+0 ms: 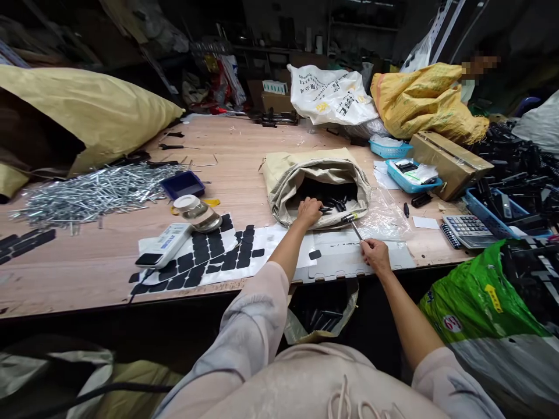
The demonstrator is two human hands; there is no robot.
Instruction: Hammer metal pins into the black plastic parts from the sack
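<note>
My left hand is at the mouth of a beige sack lying on its side on the bench. Its fingers are curled down beside dark pieces at the sack's lip; what they grip is hidden. Several black, smooth, elongated parts lie inside the opening. My right hand is closed around the metal handle of what looks like a small hammer, whose black-and-yellow head points toward the sack's lip. Beneath it lie clear plastic and a pale board along the bench edge.
Left are a pile of metal rods, a dark blue tray, a lidded jar, a white device and black stickers. Right are a calculator, blue baskets, a cardboard box and a green sack.
</note>
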